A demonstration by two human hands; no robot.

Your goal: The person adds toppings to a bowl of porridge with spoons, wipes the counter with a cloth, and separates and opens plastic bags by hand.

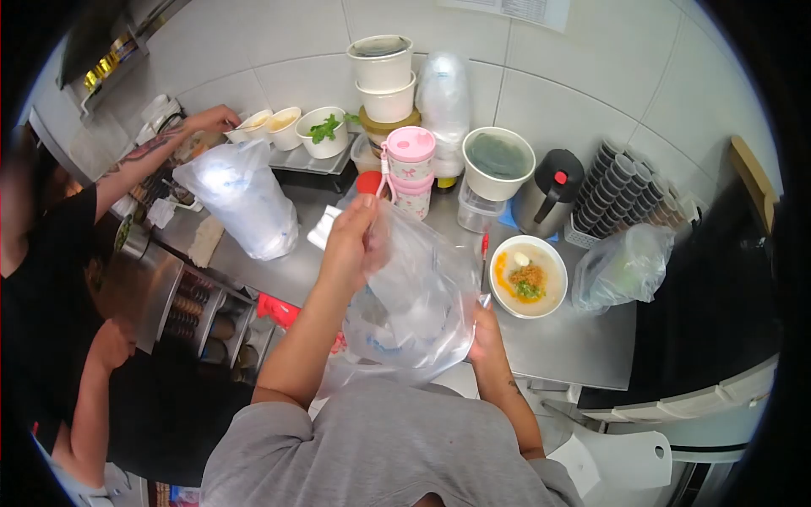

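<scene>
A clear plastic bag [410, 317] hangs in front of my body, over the counter's front edge. My left hand [348, 241] is closed on its upper left part, with the fingers curled and partly hidden. Lower down on the right side, my right hand [484, 334] grips the bag's edge. The bag looks loose and crumpled, with faint blue print. Just beyond my left hand lies a white object [323, 226], partly covered by it. To the right of the bag, a white bowl [541, 315] holds pale porridge topped with brown crumbs and chopped greens.
A pink lidded cup [411, 145], a dark-lidded tub [498, 188], a thermos jug [551, 193] and stacked small cups [617, 190] line the wall. A stuffed plastic bag [245, 203] stands left; a tied bag [625, 266] sits right. A co-worker's arm [139, 165] reaches toward bowls at left.
</scene>
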